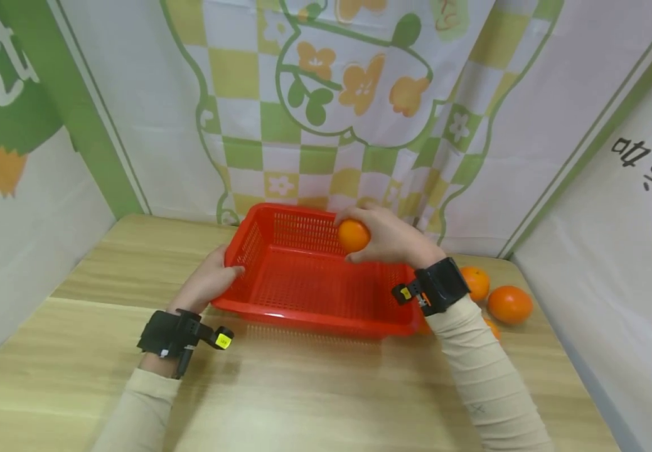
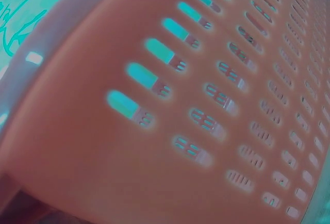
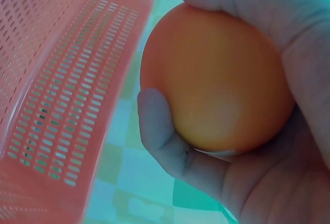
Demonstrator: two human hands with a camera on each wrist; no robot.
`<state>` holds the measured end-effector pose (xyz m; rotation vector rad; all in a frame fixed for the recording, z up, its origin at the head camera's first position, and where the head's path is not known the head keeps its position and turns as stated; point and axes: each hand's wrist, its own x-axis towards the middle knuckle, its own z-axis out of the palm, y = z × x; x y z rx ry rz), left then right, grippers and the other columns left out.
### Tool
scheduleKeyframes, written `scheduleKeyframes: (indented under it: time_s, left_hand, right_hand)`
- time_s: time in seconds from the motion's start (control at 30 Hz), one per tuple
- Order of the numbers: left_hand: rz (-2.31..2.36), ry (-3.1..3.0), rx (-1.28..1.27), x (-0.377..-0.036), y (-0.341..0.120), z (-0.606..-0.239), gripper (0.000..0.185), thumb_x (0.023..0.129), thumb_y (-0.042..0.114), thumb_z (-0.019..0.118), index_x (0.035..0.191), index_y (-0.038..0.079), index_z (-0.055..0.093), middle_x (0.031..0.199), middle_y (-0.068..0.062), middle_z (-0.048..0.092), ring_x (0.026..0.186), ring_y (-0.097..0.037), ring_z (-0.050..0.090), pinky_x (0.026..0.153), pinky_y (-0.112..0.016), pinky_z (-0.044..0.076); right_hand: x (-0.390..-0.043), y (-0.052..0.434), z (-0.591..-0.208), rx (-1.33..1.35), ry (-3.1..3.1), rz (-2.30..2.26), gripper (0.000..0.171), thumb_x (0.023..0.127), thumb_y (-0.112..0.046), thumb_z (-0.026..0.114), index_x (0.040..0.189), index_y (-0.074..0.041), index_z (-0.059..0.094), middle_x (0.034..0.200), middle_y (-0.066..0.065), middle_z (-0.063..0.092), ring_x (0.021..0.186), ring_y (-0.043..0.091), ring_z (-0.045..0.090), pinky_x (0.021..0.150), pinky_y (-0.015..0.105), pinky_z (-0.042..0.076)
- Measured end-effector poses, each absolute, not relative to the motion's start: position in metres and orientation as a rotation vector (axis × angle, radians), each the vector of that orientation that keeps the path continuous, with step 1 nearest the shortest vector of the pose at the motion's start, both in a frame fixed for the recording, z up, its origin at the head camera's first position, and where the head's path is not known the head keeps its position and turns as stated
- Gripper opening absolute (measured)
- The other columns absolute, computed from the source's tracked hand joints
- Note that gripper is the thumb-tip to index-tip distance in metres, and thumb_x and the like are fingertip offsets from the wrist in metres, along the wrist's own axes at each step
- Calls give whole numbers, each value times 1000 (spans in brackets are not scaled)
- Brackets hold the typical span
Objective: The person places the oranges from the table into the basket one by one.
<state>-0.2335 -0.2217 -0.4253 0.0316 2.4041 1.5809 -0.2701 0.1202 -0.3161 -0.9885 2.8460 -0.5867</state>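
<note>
A red plastic basket [image 1: 297, 282] with slotted walls stands on the table, its inside bare. My left hand [image 1: 208, 276] grips the basket's left rim, thumb over the inner side. The left wrist view is filled by the basket's slotted wall [image 2: 124, 167]; the hand itself hardly shows there. Over the basket's back right part, my right hand [image 1: 390, 235] holds an orange [image 1: 354, 236]. From the right wrist, the thumb and fingers curl round the orange [image 3: 216, 80], with the basket wall [image 3: 56, 95] off to the left of it.
Several more oranges lie on the table right of the basket, among them one orange [image 1: 509, 305] near the right wall and another [image 1: 475, 282] partly behind my right wrist. A patterned curtain [image 1: 326, 138] hangs behind the wooden table [image 1: 303, 395].
</note>
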Motion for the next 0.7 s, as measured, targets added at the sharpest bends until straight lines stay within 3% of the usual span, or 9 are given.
scheduleKeyframes:
  time_s: [0.33,0.7]
  left_hand:
    - [1618,2389,60,-233,-223,-427,61,106,10,46,161,-1,23,144,-32,56,116,-44,70,90,-50,65]
    - [1596,2391,17,-233,-223,-426,60,106,10,46,161,0,23,144,-31,56,115,-42,71,90,-49,65]
  right_hand:
    - [-280,105,-326,-991,2817,-588,59,82,-23,88,135,-26,63,139,10,55,111,28,63,88,41,60]
    - [-293,91,-336,-1095,2798,-565,61,80,-22,89,135,-21,64,139,13,53,110,29,62,89,42,58]
